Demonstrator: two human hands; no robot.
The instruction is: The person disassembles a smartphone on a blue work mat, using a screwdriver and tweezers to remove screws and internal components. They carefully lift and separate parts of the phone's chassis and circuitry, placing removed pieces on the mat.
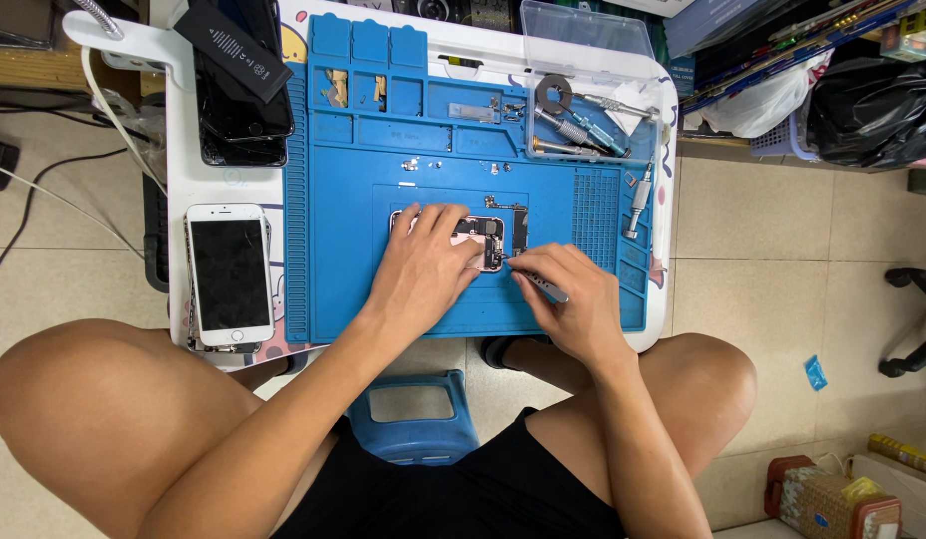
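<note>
Nearest the camera, bare knees flank a blue plastic stool (415, 414) under the table edge. Above it, on the blue repair mat (343, 200), the left hand (420, 271) lies flat with fingers spread — pressing down on an opened phone body (488, 240), covering most of its left part. The right hand (573, 299) pinches a slim metal screwdriver (539, 284) between thumb and fingers, its tip touching the phone's lower right edge. To the left, off the mat, a white phone (230, 274) lies face up on the white table (189, 180). Farther back, dark phone screens (238, 95) are stacked, and a clear plastic tray (593, 100) holds several tools — one more screwdriver (639, 200) lies just below it.
</note>
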